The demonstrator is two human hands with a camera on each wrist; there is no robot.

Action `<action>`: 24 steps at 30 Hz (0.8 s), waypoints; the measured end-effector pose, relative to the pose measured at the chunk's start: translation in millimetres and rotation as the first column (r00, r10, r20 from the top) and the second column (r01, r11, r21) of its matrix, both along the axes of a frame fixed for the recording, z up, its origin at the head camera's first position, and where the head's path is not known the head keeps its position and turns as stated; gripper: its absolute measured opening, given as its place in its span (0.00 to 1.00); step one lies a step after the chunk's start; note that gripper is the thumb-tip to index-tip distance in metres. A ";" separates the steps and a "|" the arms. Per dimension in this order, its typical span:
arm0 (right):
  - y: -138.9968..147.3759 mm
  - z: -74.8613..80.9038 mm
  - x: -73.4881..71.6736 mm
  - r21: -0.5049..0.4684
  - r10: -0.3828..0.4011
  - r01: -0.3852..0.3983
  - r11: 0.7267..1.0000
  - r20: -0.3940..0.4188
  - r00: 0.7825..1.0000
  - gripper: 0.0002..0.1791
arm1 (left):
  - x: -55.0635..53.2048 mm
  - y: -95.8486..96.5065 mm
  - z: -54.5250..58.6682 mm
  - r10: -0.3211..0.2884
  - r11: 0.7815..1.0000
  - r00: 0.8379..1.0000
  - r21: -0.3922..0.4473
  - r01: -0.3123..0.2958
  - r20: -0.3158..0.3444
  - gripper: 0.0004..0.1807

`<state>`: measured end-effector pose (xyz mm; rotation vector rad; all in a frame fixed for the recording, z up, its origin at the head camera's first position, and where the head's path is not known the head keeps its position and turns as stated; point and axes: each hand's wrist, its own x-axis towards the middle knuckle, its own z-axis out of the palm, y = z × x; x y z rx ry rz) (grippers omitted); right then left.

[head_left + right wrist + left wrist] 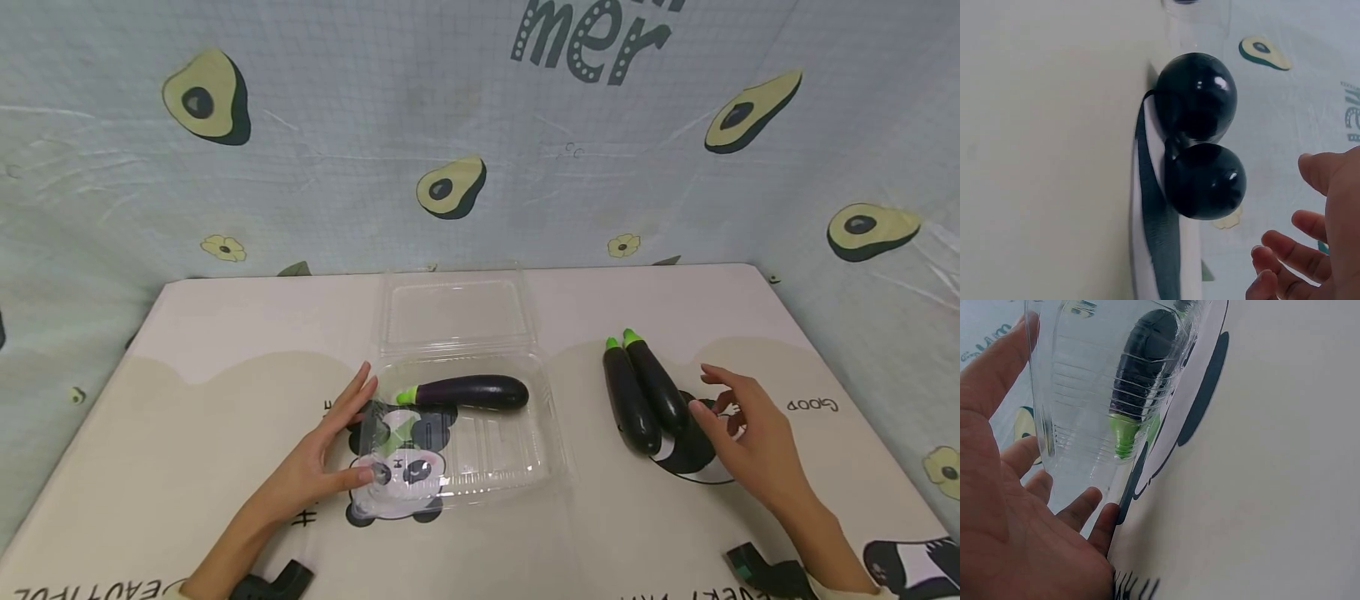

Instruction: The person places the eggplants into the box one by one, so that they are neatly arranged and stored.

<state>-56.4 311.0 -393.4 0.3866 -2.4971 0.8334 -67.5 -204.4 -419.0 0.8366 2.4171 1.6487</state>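
One dark eggplant (472,392) with a green stem end lies across the back part of a clear plastic clamshell box (495,450), whose lid (457,312) is folded back. My left hand (322,458) touches the box's left side with fingers spread; in the left wrist view the thumb (997,369) lies along its rim. Two more eggplants, a left one (630,404) and a right one (656,379), lie side by side on the table. Just right of them hovers my right hand (753,442), fingers loosely bent, holding nothing. The right wrist view shows the pair's rounded ends.
The table (225,417) has a printed cover with pandas and lettering. A pale curtain (337,167) with avocado prints hangs behind it and at both sides. Dark wrist devices (768,575) show at the front edge.
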 end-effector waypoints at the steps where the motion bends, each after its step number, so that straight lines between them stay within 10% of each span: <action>1: 0.7 -1.0 1.4 -0.009 -0.009 0.009 1.000 0.016 1.000 0.33 | 0.0 0.1 0.2 0.000 1.000 1.000 -0.001 0.000 0.000 0.52; 24: 5.4 -25.6 7.9 -0.243 -0.042 0.106 0.964 0.256 0.966 0.30 | -0.3 0.1 -0.5 -0.006 1.000 1.000 -0.003 0.006 -0.015 0.52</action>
